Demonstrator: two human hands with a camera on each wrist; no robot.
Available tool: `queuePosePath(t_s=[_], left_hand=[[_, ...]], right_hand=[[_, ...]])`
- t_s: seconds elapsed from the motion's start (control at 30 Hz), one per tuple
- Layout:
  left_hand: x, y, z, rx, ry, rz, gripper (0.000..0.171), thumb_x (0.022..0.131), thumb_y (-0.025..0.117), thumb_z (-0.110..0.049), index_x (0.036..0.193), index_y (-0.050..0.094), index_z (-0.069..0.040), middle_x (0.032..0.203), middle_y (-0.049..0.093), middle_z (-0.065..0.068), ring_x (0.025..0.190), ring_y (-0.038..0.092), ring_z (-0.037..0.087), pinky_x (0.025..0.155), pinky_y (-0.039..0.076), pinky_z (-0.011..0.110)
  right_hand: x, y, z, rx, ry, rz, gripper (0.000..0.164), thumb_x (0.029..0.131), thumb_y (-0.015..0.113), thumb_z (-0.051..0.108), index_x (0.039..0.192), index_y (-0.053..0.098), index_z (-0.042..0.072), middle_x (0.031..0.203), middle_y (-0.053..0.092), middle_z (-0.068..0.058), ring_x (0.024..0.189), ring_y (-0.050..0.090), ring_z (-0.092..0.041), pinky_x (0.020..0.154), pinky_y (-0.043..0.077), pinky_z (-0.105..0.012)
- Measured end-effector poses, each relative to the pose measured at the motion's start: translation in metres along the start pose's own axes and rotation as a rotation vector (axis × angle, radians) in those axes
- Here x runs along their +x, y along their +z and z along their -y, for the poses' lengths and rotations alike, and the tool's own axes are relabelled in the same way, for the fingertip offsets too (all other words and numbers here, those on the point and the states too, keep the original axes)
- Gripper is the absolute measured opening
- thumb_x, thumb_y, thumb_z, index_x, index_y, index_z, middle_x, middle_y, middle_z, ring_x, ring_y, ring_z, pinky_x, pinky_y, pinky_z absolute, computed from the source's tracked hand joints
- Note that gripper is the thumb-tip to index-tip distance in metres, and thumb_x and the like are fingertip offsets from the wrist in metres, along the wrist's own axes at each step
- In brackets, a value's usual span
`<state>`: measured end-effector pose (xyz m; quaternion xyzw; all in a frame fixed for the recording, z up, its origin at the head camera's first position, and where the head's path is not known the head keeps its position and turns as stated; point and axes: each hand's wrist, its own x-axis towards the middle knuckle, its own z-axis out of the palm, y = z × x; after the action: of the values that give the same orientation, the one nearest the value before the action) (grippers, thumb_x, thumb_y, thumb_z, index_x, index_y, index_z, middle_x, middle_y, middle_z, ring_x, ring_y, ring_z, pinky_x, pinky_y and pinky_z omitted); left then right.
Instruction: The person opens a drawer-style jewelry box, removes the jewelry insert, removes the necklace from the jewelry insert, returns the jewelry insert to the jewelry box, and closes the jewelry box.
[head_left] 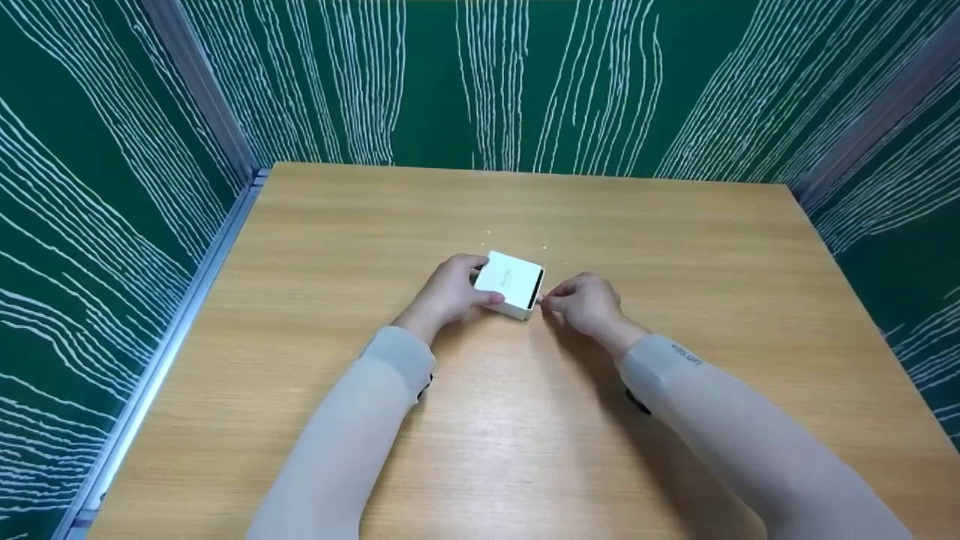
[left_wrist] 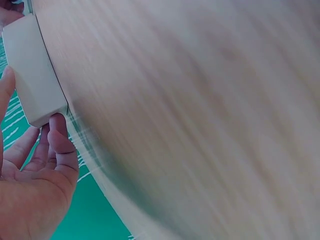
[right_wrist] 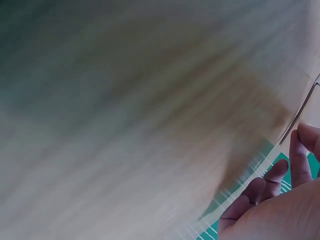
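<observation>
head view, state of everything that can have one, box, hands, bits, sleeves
box: looks to be resting on the table, dark strip showing along its right side; cannot tell how far open
left hand: gripping the box
right hand: thumb and forefinger pinching at the box's right side
bits: scattered beyond the box
sleeves: down to the wrists

1 white box (head_left: 508, 279), 1 worktop (head_left: 712, 247)
2 hands (head_left: 450, 289) (head_left: 587, 302) flanking the box, plus like 3+ tiny specks (head_left: 544, 247) just past it
</observation>
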<state>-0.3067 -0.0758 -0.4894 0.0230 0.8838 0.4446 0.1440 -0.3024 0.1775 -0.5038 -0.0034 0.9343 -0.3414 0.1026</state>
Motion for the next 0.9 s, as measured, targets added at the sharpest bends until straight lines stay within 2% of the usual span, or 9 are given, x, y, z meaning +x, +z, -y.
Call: queuePosePath(t_s=[0.23, 0.4, 0.57, 0.67, 0.8, 0.9], left_hand=[[0.000, 0.000, -0.001, 0.009, -0.008, 0.007, 0.084, 0.100, 0.090, -0.028, 0.171, 0.049, -0.014, 0.174, 0.050, 0.011, 0.165, 0.045, 0.029, 0.142, 0.032, 0.048], [0.001, 0.000, 0.000, 0.004, -0.005, -0.001, 0.084, 0.099, 0.091, -0.027, 0.170, 0.050, -0.013, 0.173, 0.052, 0.010, 0.163, 0.047, 0.028, 0.141, 0.033, 0.048], [0.002, 0.001, 0.002, 0.015, 0.032, -0.008, 0.083, 0.098, 0.092, -0.025, 0.169, 0.052, -0.009, 0.172, 0.053, 0.013, 0.164, 0.047, 0.030, 0.141, 0.034, 0.048], [0.002, 0.001, 0.003, 0.012, 0.036, -0.008, 0.083, 0.098, 0.092, -0.025, 0.168, 0.052, -0.009, 0.170, 0.054, 0.014, 0.161, 0.050, 0.030, 0.140, 0.035, 0.048], [0.003, 0.002, 0.003, 0.013, 0.037, -0.008, 0.083, 0.098, 0.092, -0.025, 0.169, 0.052, -0.009, 0.170, 0.054, 0.014, 0.160, 0.050, 0.030, 0.140, 0.035, 0.048], [0.003, 0.002, 0.004, 0.021, 0.038, -0.006, 0.083, 0.099, 0.091, -0.024, 0.169, 0.051, -0.010, 0.171, 0.053, 0.013, 0.162, 0.049, 0.030, 0.140, 0.035, 0.048]], right_hand=[[-0.003, -0.002, -0.002, 0.018, 0.039, 0.014, 0.028, 0.107, 0.079, 0.034, 0.119, 0.088, 0.010, 0.137, 0.072, -0.014, 0.129, 0.062, -0.036, 0.120, 0.043, -0.055], [-0.005, -0.004, -0.003, 0.024, 0.030, 0.021, 0.030, 0.107, 0.078, 0.034, 0.119, 0.087, 0.009, 0.140, 0.070, -0.016, 0.132, 0.061, -0.037, 0.122, 0.042, -0.057], [-0.007, -0.006, -0.006, 0.000, -0.010, 0.013, 0.029, 0.107, 0.078, 0.034, 0.117, 0.089, 0.009, 0.130, 0.078, -0.014, 0.120, 0.067, -0.032, 0.105, 0.052, -0.047], [-0.007, -0.006, -0.008, 0.005, -0.017, 0.010, 0.028, 0.106, 0.079, 0.033, 0.115, 0.089, 0.009, 0.121, 0.081, -0.010, 0.111, 0.067, -0.028, 0.094, 0.052, -0.038], [-0.006, -0.007, -0.010, 0.025, -0.020, 0.013, 0.027, 0.105, 0.081, 0.032, 0.113, 0.089, 0.007, 0.116, 0.077, -0.007, 0.108, 0.064, -0.024, 0.090, 0.048, -0.032], [-0.007, -0.007, -0.012, 0.045, -0.024, 0.018, 0.026, 0.105, 0.081, 0.028, 0.113, 0.088, 0.005, 0.114, 0.080, -0.010, 0.106, 0.065, -0.025, 0.086, 0.050, -0.029]])
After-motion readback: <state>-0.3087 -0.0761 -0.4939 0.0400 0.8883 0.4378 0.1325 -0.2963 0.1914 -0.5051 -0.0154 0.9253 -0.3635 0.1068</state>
